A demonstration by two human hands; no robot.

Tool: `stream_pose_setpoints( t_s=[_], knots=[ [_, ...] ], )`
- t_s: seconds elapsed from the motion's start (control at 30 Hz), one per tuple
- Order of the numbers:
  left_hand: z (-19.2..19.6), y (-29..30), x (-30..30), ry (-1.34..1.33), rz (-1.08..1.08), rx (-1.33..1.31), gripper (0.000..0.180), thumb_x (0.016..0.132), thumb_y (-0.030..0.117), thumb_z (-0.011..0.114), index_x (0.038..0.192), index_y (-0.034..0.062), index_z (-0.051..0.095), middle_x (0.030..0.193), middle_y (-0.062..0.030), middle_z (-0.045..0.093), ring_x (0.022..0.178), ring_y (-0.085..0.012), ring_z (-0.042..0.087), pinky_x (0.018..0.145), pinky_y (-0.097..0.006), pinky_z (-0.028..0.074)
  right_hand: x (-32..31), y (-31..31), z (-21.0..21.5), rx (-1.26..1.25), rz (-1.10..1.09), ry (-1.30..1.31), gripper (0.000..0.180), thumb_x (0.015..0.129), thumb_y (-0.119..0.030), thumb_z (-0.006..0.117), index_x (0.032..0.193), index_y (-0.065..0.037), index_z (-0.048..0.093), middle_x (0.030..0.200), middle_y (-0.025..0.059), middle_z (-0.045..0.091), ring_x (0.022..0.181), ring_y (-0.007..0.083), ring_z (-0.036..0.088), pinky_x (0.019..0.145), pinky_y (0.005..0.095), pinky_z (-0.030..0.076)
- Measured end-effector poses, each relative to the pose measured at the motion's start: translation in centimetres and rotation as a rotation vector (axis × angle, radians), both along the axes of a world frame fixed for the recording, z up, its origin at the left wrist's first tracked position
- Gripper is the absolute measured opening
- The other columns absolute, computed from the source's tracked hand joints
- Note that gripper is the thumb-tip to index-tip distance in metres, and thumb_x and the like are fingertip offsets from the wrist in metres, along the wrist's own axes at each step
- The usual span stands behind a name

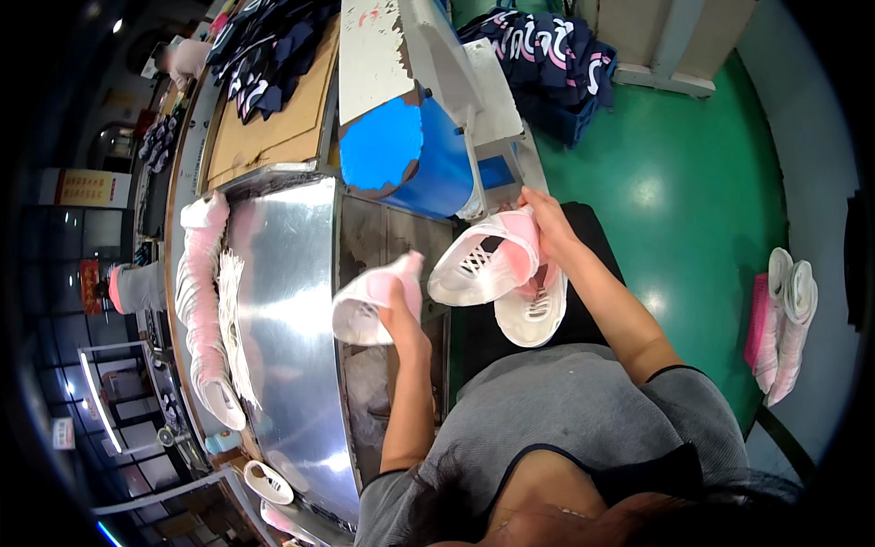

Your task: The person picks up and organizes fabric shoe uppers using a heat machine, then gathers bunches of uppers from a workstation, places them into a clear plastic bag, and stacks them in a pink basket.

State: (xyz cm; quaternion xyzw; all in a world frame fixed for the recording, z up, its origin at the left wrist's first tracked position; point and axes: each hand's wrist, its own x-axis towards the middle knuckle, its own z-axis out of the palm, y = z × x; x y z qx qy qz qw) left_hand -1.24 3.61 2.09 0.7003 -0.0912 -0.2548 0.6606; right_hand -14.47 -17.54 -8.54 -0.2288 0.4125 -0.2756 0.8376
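Head view: L hand, fingers pinching a pink-white shoe upper near edge of steel desk; R hand, fingers pinching a 2nd upper; 3rd upper just beneath, can't tell if gripped. Prob. mid-batch: nested row of uppers lined up on desk, these 3 not yet. Room over mid-desk; blue cylinder crowds fwd, green floor open to R.

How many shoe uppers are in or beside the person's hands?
3: one upper in the left hand, another upper in the right hand, a third upper partly behind it. More could be hidden.
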Motion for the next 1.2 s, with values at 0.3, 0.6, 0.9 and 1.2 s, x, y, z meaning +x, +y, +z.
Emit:
stream_pose_setpoints(
  t_s=[0.3, 0.6, 0.9, 1.2],
  knots=[
    [-0.8, -1.3, -3.6, -0.088, -0.199, -0.066, 0.03, 0.089, 0.019, 0.06, 0.109, -0.0021, 0.056, 0.104, -0.0069, 0.057, 0.096, -0.0143, 0.053, 0.083, -0.028, 0.042, 4.0, 8.5, 3.6, -0.174, 0.185, -0.058, 0.021, 0.087, -0.029, 0.063, 0.09, -0.01, 0.055, 0.081, 0.001, 0.053, 0.078, 0.0107, 0.05, 0.067, 0.0271, 0.04],
    [-1.6, -2.7, -3.3, -0.053, -0.303, -0.061, 0.041, 0.085, 0.019, 0.065, 0.119, -0.0004, 0.053, 0.113, -0.0061, 0.058, 0.104, -0.0165, 0.054, 0.09, -0.031, 0.042, 5.8, 6.7, 2.9, -0.078, 0.003, -0.044, 0.033, 0.085, -0.028, 0.066, 0.102, -0.002, 0.055, 0.092, 0.0048, 0.055, 0.082, 0.0126, 0.05, 0.071, 0.0285, 0.044],
    [-1.3, -6.1, 1.8, -0.139, -0.417, -0.019, 0.041, 0.08, 0.013, 0.067, 0.117, -0.001, 0.054, 0.108, -0.0081, 0.061, 0.098, -0.0162, 0.057, 0.085, -0.03, 0.045, 3.9, 3.1, 3.9, -0.427, 0.236, -0.044, 0.014, 0.086, -0.013, 0.064, 0.09, -0.003, 0.054, 0.084, 0.006, 0.06, 0.062, 0.0121, 0.058, 0.058, 0.0224, 0.049],
    [-4.7, -9.1, 5.2, 0.365, -0.311, -0.082, 0.039, 0.078, 0.003, 0.06, 0.115, -0.0078, 0.053, 0.111, -0.0137, 0.061, 0.101, -0.0229, 0.06, 0.085, -0.034, 0.048, 5.4, 0.5, 0.8, -0.02, 0.2, -0.279, 0.013, 0.086, -0.006, 0.06, 0.079, -0.006, 0.049, 0.085, 0.005, 0.056, 0.078, 0.0181, 0.064, 0.077, 0.0327, 0.056]
  ],
)
